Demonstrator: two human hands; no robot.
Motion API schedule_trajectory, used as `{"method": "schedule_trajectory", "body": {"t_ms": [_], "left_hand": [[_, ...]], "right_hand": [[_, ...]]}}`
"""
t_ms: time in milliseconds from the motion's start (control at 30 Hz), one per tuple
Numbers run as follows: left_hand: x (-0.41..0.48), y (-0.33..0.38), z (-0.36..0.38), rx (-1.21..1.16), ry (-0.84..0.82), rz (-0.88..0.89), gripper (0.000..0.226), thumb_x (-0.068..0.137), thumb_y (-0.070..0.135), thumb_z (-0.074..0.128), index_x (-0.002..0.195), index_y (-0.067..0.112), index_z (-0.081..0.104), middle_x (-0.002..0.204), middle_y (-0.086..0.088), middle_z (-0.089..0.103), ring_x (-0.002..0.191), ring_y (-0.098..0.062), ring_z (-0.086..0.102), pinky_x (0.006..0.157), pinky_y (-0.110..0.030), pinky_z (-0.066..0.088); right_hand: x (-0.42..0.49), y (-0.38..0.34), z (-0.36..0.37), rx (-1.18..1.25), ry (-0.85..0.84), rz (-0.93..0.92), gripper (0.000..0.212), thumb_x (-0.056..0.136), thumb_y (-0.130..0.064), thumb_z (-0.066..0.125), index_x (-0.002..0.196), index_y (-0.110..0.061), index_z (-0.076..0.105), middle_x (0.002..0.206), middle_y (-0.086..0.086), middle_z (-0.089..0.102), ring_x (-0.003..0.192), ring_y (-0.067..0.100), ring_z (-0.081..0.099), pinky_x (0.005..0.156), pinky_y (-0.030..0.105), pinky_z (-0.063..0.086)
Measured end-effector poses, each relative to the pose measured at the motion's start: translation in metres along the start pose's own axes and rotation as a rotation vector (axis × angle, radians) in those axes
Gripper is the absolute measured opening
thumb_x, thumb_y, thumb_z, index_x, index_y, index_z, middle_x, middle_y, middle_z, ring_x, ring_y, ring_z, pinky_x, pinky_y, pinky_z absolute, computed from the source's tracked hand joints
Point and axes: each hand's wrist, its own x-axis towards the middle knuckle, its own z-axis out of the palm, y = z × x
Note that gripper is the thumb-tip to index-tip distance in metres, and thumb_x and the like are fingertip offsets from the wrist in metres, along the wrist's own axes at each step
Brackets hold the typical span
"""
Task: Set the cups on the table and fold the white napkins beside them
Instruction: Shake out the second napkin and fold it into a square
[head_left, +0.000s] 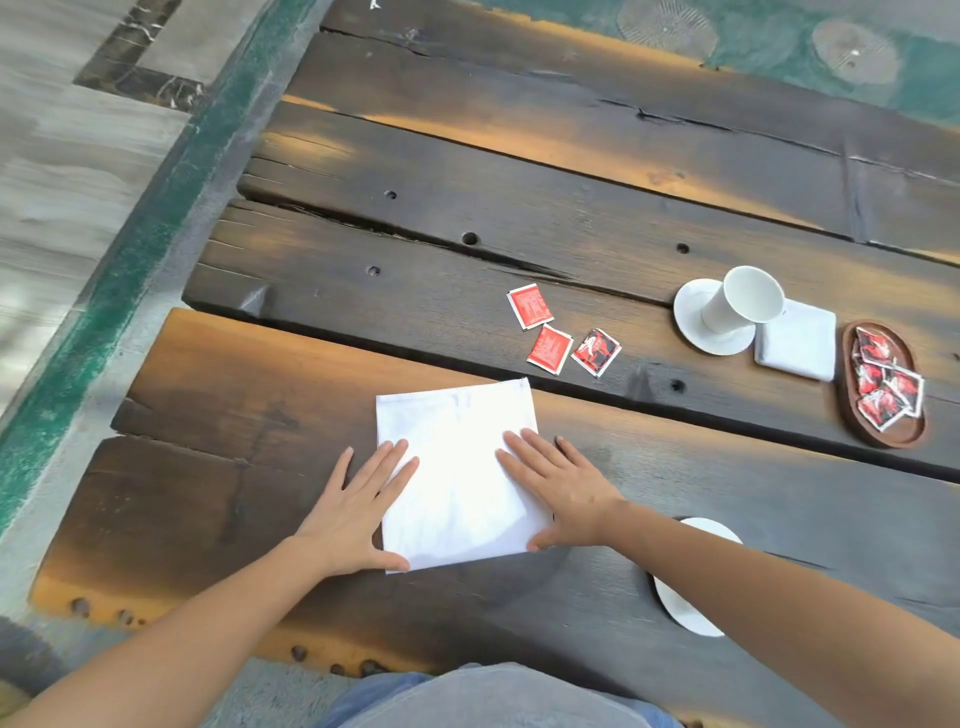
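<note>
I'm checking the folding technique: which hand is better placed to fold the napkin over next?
Probably the right hand: its thumb hooks the napkin's near corner, while the left hand lies flatter, better for anchoring.

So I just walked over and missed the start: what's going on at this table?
A person is pressing both hands flat on a white napkin on the wooden table, left hand on its left edge, right hand on its right. Farther off, a white cup stands on a saucer beside an already folded napkin. Three red packets lie loose, more sit in a brown tray. A second saucer shows under the right forearm.
</note>
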Motion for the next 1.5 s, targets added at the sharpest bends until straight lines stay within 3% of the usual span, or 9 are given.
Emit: {"method": "schedule_trajectory", "body": {"t_ms": [233, 300, 367, 433, 933, 1100, 1233, 1333, 1500], "left_hand": [[-0.011, 0.010, -0.012, 0.017, -0.039, -0.007, 0.119, 0.066, 0.084, 0.042, 0.144, 0.027, -0.027, 0.151, -0.001, -0.036, 0.141, -0.023, -0.029, 0.111, -0.053, -0.022], [-0.021, 0.019, -0.016, -0.010, 0.042, 0.109, 0.099, 0.071, 0.071, 0.052, 0.149, 0.027, 0.012, 0.161, -0.002, -0.003, 0.148, -0.021, -0.002, 0.117, -0.051, -0.007], [-0.031, 0.025, -0.016, 0.030, 0.151, 0.238, 0.066, 0.066, 0.063, 0.066, 0.121, 0.030, 0.052, 0.147, 0.001, 0.042, 0.137, -0.018, 0.038, 0.114, -0.049, 0.022], [-0.038, 0.027, -0.013, 0.044, 0.172, 0.244, 0.044, 0.060, 0.060, 0.074, 0.090, 0.033, 0.057, 0.133, 0.004, 0.057, 0.125, -0.016, 0.053, 0.105, -0.046, 0.037], [-0.043, 0.027, -0.007, -0.018, 0.153, 0.187, 0.026, 0.065, 0.042, 0.078, 0.064, 0.034, 0.053, 0.132, 0.009, 0.059, 0.125, -0.009, 0.053, 0.102, -0.040, 0.042], [-0.045, 0.026, -0.009, -0.053, 0.159, 0.163, 0.020, 0.070, 0.051, 0.067, 0.081, 0.038, 0.058, 0.133, 0.011, 0.058, 0.126, -0.007, 0.051, 0.107, -0.041, 0.035], [-0.043, 0.028, -0.003, -0.199, 0.143, 0.073, 0.046, 0.081, 0.045, 0.058, 0.125, 0.031, 0.050, 0.146, 0.010, 0.043, 0.134, -0.009, 0.041, 0.116, -0.034, 0.018], [-0.039, 0.029, -0.004, -0.499, 0.260, -0.048, 0.028, 0.090, 0.016, 0.052, 0.114, 0.031, 0.054, 0.144, 0.010, 0.045, 0.133, -0.012, 0.040, 0.116, -0.028, 0.015], [-0.037, 0.022, -0.011, -0.610, 0.221, -0.120, 0.025, 0.096, 0.011, 0.041, 0.109, 0.026, 0.056, 0.144, 0.008, 0.046, 0.135, -0.016, 0.040, 0.118, -0.035, 0.023]], "right_hand": [[-0.009, 0.002, -0.001, 0.010, -0.006, -0.024, 0.119, 0.071, -0.064, 0.065, 0.149, -0.028, -0.017, 0.157, -0.001, -0.026, 0.144, 0.019, -0.026, 0.119, 0.048, -0.006], [-0.016, 0.000, 0.001, 0.003, 0.059, -0.065, 0.110, 0.073, -0.059, 0.066, 0.150, -0.028, -0.005, 0.161, 0.000, -0.012, 0.147, 0.021, -0.015, 0.118, 0.044, -0.007], [-0.024, 0.000, 0.004, -0.011, 0.110, -0.109, 0.094, 0.077, -0.055, 0.065, 0.148, -0.026, 0.013, 0.161, 0.001, 0.006, 0.148, 0.023, -0.003, 0.116, 0.041, -0.006], [-0.029, -0.003, 0.007, -0.008, 0.112, -0.128, 0.077, 0.079, -0.051, 0.065, 0.140, -0.021, 0.030, 0.158, 0.002, 0.017, 0.148, 0.024, 0.004, 0.117, 0.040, -0.005], [-0.042, -0.013, 0.012, 0.109, 0.344, -0.121, 0.009, 0.082, -0.022, 0.062, 0.086, -0.014, 0.062, 0.128, 0.007, 0.061, 0.130, 0.032, 0.049, 0.096, 0.042, 0.050], [-0.043, -0.009, 0.010, 0.291, 0.267, -0.084, 0.027, 0.099, -0.025, 0.035, 0.116, -0.010, 0.051, 0.139, 0.005, 0.049, 0.139, 0.022, 0.036, 0.100, 0.037, 0.045], [-0.043, -0.013, 0.005, 0.445, 0.299, 0.041, 0.024, 0.099, -0.027, 0.030, 0.115, -0.014, 0.042, 0.115, 0.008, 0.060, 0.095, 0.034, 0.056, 0.073, 0.036, 0.044], [-0.040, -0.015, 0.002, 0.516, 0.303, 0.121, 0.021, 0.100, -0.032, 0.027, 0.107, -0.016, 0.037, 0.089, 0.010, 0.062, 0.076, 0.037, 0.055, 0.063, 0.038, 0.040], [-0.040, -0.005, 0.004, 0.451, 0.126, 0.101, 0.051, 0.087, -0.047, 0.055, 0.129, -0.028, 0.032, 0.132, -0.004, 0.051, 0.114, 0.019, 0.050, 0.077, 0.028, 0.040]]}}
